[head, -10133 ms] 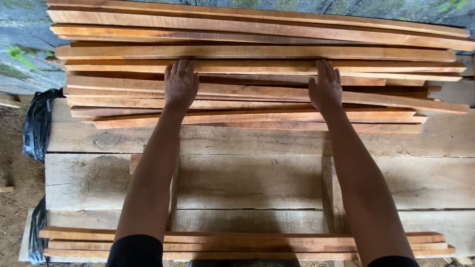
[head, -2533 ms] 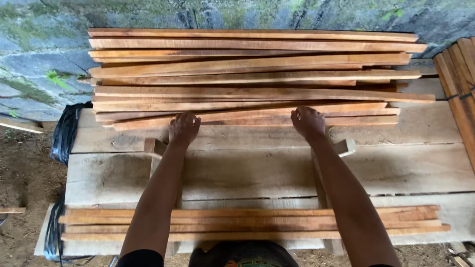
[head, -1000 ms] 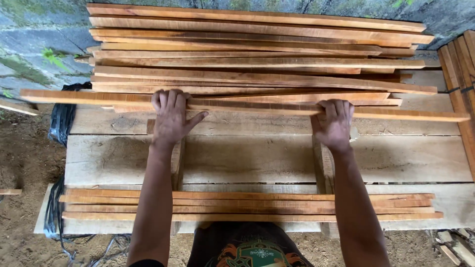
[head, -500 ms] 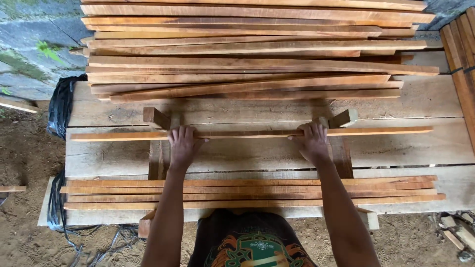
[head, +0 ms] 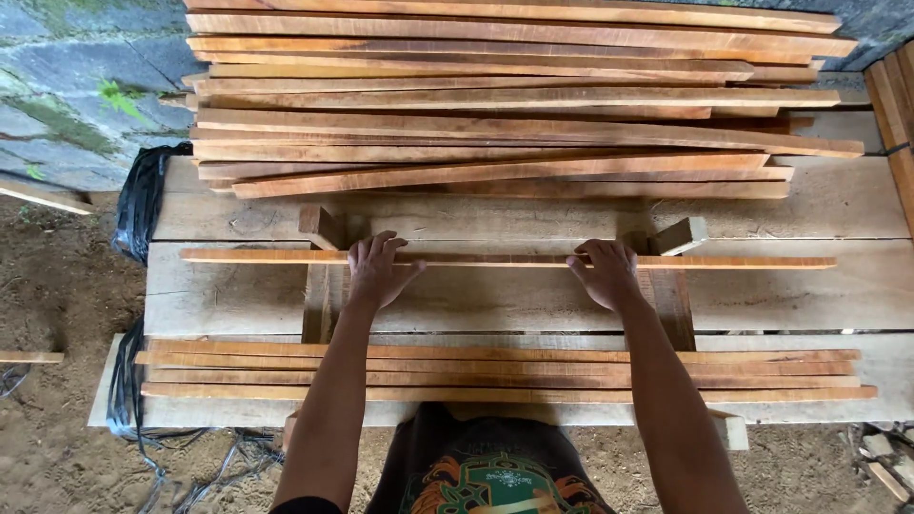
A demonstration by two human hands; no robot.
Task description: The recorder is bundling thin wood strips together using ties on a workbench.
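Observation:
A thin reddish wooden slat (head: 495, 259) lies lengthwise across the pale plank bench (head: 809, 295). My left hand (head: 378, 269) grips it left of centre, fingers curled over its far edge. My right hand (head: 605, 271) grips it right of centre. The slat rests over two wooden cross blocks (head: 322, 286). Behind it sits a large loose pile of similar slats (head: 514, 105). A neat row of several slats (head: 505, 371) lies along the bench's near edge, under my forearms.
A black plastic sheet (head: 141, 205) hangs off the bench's left end. A stone wall (head: 67, 86) rises at the back left. More slats (head: 895, 105) lean at the right edge. Dirt ground with scraps (head: 57, 419) surrounds the bench.
Both hands reached into the far pile, took one slat and drew it toward me. It now rests on the bench between the pile and the near row.

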